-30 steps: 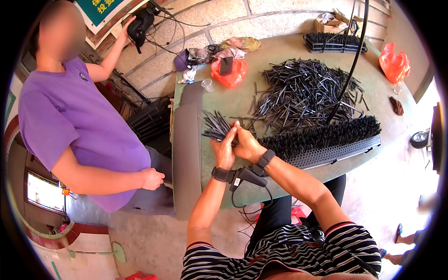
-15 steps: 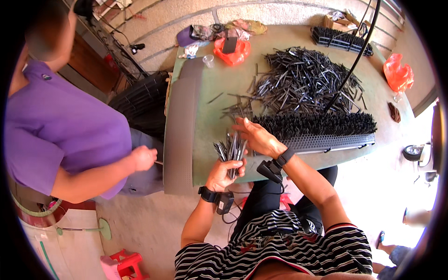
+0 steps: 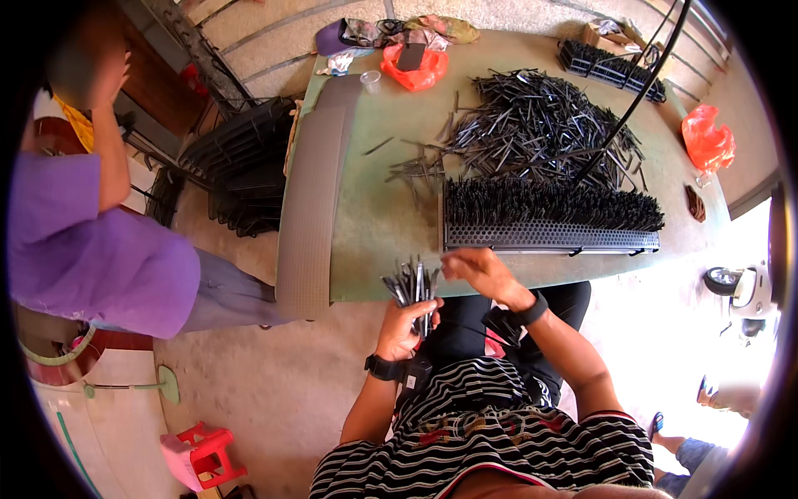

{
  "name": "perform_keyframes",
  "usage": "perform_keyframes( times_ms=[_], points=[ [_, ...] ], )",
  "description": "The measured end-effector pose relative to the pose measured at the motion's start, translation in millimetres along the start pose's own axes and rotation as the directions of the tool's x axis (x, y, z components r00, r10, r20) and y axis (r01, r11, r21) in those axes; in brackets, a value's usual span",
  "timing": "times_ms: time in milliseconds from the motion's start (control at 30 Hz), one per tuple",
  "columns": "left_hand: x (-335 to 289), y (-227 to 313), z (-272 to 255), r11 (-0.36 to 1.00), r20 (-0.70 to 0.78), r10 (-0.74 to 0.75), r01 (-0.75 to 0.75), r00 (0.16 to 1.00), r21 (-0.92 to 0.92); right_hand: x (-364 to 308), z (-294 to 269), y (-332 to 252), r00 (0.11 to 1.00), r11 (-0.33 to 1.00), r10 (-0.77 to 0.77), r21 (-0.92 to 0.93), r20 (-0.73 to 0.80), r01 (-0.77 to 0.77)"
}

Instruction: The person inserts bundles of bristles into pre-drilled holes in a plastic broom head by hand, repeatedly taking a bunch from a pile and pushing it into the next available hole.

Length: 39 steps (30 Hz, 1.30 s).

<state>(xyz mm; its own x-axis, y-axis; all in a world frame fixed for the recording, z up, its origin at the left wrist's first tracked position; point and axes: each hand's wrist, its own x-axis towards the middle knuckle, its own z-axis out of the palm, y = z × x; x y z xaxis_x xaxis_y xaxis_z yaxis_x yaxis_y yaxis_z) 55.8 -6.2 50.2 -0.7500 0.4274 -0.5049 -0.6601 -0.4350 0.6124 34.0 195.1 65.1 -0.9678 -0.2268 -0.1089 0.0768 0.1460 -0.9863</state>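
My left hand (image 3: 402, 329) is closed around a bundle of thin black strips (image 3: 409, 283), held at the table's near edge with the tips fanned upward. To its right, my right hand (image 3: 484, 274) is raised with curled fingers, apart from the bundle. Those fingertips are slightly blurred, and anything pinched in them is too small to make out. Just beyond it lies a long black perforated rack (image 3: 553, 237), packed with upright black strips (image 3: 549, 204). Behind the rack, a large heap of loose black strips (image 3: 532, 121) spreads over the green table (image 3: 374, 208).
A grey ribbed mat (image 3: 307, 200) covers the table's left end. Toward the back are a red plastic bag (image 3: 420, 75), a clear cup (image 3: 371, 81) and another filled rack (image 3: 611, 71). A dark cable (image 3: 636, 100) crosses above the heap. A person in purple (image 3: 108, 258) stands at left.
My right hand has drawn back from above the bundle toward the table's near edge, its fingers curling. My left hand still grips the strips. The person in purple has shifted left, raising a hand.
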Motion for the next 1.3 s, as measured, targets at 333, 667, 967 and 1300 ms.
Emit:
perform_keyframes(
  times_ms=[333, 667, 967, 1300],
  points=[
    [11, -3, -44, 0.983, -0.114, 0.020, -0.040, 0.993, -0.178, -32, -27, 39, 0.981, 0.914, 0.061, -0.384, -0.186, -0.129],
    [46, -1, -23, 0.991, -0.191, 0.131, -0.129, 0.973, 0.021, 3, -28, 62, 0.926, 0.930, -0.066, -0.358, -0.372, -0.078],
    [76, 5, -2, 0.980, -0.178, 0.126, -0.151, 0.976, -0.133, -43, -66, 47, 0.948, 0.954, 0.023, -0.277, -0.318, -0.116],
    [70, -10, 37, 0.998, -0.083, 0.046, -0.043, 0.996, 0.042, -65, -73, -2, 0.947, 0.971, 0.211, -0.059, -0.243, -0.232]
  ],
)
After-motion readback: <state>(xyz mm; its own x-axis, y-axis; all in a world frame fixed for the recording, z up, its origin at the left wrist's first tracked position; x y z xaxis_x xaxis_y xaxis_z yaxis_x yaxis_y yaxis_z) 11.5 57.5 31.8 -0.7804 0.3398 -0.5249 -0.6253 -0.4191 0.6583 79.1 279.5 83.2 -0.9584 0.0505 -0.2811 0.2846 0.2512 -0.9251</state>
